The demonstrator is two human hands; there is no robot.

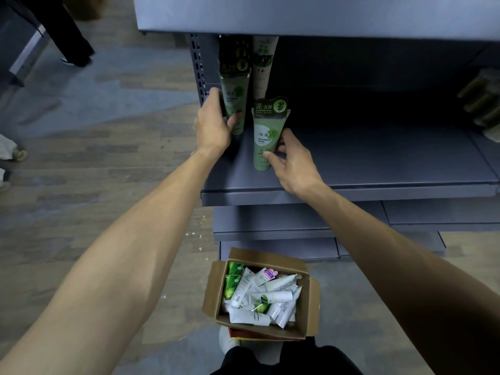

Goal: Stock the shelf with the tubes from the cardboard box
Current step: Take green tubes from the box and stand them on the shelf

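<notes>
While both tubes stand cap-down with their long axes near vertical, the front green tube (266, 136) sits on the grey shelf (378, 163) close to its front lip, and the rear green tube (234, 104) stands further back at the left end, beside the perforated upright (198, 69). A white tube (263, 66) stands just right of the rear one.

Right hand (293, 163): thumb and fingertips pinch the front tube low on its body from the right side, the fingers partly hidden behind it. Left hand (213, 123): fingers wrap the rear tube from the left, thumb curled on its front face near the base.

Each tube lies directly ahead of its own hand, so no reach across is needed. The likely next step is to let go without toppling either; a narrow cap base under a tall body suggests both tip easily.

Below, on the floor, the cardboard box (259, 293) stands open with many tubes piled loose, between the 2 forearms, roughly equally near to either hand. Most of the stocking appears still to be done. More stock shows dimly at the shelf's far right (481, 104).
</notes>
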